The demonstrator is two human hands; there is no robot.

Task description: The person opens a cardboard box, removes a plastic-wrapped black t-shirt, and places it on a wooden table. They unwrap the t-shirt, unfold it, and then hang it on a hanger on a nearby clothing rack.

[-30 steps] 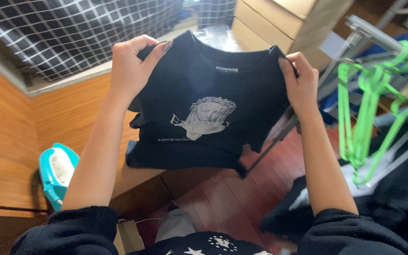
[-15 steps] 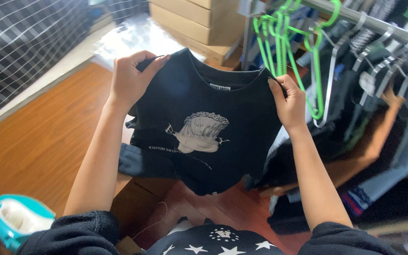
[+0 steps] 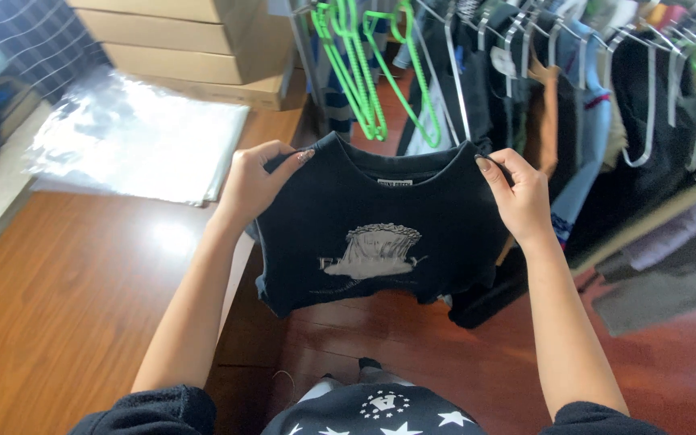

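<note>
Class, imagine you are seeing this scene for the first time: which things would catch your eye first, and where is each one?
First comes the dark T-shirt with a pale print, held up by its shoulders in mid-frame between the left hand and the right hand. Next, the bright green hangers hang just above it on a rack of clothes to the right. A shiny plastic bag lies on the wooden table at the left.
</note>
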